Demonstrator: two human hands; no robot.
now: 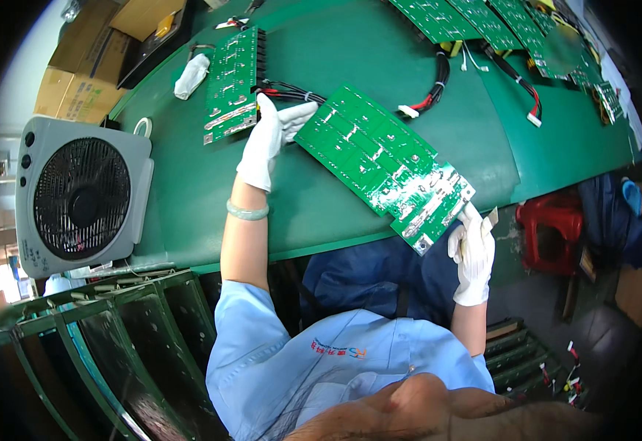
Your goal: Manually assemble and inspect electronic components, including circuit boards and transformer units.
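Observation:
A long green circuit board [383,162] lies slanted across the green table [188,206], its lower end sticking out past the front edge. My left hand [271,138], in a white glove, rests on the board's upper left end with its fingers spread. My right hand [472,253], also gloved, grips the board's lower right corner off the table edge and holds a small beige piece as well. A second green circuit board [231,84] lies just left of my left hand, with red and black wires [291,92] running between the two boards.
A grey box fan [80,195] stands at the table's left end, cardboard boxes [78,70] behind it. More green boards [482,20] and wire harnesses [438,84] lie at the back right. A red stool [550,228] is on the floor. Dark slotted racks [130,338] sit lower left.

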